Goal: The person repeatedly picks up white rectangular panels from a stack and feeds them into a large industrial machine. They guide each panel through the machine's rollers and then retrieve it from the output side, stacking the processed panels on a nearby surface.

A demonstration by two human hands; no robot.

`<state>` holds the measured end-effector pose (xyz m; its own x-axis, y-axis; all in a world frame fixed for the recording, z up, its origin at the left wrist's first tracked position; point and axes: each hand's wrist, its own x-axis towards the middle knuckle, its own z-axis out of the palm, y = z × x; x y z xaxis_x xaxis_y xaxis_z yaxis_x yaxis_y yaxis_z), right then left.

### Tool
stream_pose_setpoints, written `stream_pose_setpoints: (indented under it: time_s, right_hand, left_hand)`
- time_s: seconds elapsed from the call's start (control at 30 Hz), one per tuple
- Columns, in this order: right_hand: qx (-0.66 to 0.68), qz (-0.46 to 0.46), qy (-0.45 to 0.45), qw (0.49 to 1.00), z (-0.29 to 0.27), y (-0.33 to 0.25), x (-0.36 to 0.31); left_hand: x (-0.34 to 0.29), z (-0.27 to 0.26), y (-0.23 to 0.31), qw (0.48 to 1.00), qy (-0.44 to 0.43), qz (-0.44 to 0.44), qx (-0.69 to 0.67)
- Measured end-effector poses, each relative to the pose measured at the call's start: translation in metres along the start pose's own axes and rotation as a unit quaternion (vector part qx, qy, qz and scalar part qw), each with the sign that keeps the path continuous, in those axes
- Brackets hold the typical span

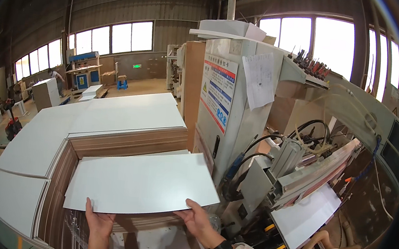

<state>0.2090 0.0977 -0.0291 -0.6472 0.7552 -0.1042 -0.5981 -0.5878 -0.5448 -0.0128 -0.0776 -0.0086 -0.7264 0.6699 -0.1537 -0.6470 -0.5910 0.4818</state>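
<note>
A white rectangular panel (141, 181) lies across both my hands, above a lower stack of boards. My left hand (99, 223) grips its near edge toward the left corner, thumb on top and fingers underneath. Toward the right end of that same edge, my right hand (197, 221) holds it likewise, its thumb on the white face. The fingers under the panel are partly hidden. Beyond the panel and to its left rise taller stacks of white-topped boards (128, 113) with brown edges. Clear plastic wrap (74, 227) hangs around the lower stack beneath my hands.
Close on the right stands a grey machine cabinet (253, 110) with a notice sheet and a paper on it. Its clamps, hoses and cylinder (287, 157) reach toward me. Another white panel (306, 216) rests in the machine. A person (57, 82) stands far left.
</note>
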Motion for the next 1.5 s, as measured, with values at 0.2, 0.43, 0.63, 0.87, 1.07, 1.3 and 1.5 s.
stream_pose_setpoints:
  time_s: [0.2,0.43,0.63,0.87,1.07,1.3,1.5]
  right_hand:
    - [-0.086,-0.135,-0.011,0.987,0.030,-0.049,-0.064]
    - [-0.319,-0.108,-0.059,0.940,-0.009,-0.123,-0.182]
    - [-0.355,-0.116,0.054,0.926,-0.121,-0.139,-0.304]
    - [0.024,-0.242,0.193,0.951,-0.280,-0.165,-0.414]
    - [0.027,-0.324,0.228,0.918,-0.356,-0.253,-0.431]
    - [0.087,-0.421,0.304,0.850,-0.392,-0.317,-0.350]
    - [-0.196,-0.454,0.584,0.644,-0.377,-0.303,-0.273]
  left_hand:
    - [0.036,-0.047,0.028,0.983,0.096,0.155,0.006]
    - [-0.030,-0.032,-0.054,0.788,0.020,0.357,0.501]
    - [-0.136,-0.059,-0.151,0.741,-0.021,0.185,0.645]
    - [-0.219,-0.120,-0.205,0.596,-0.031,0.056,0.800]
    - [-0.304,-0.006,-0.272,0.695,-0.126,-0.110,0.699]
    - [-0.295,0.029,-0.377,0.682,-0.201,-0.186,0.678]
    - [-0.279,0.091,-0.438,0.612,-0.260,-0.259,0.701]
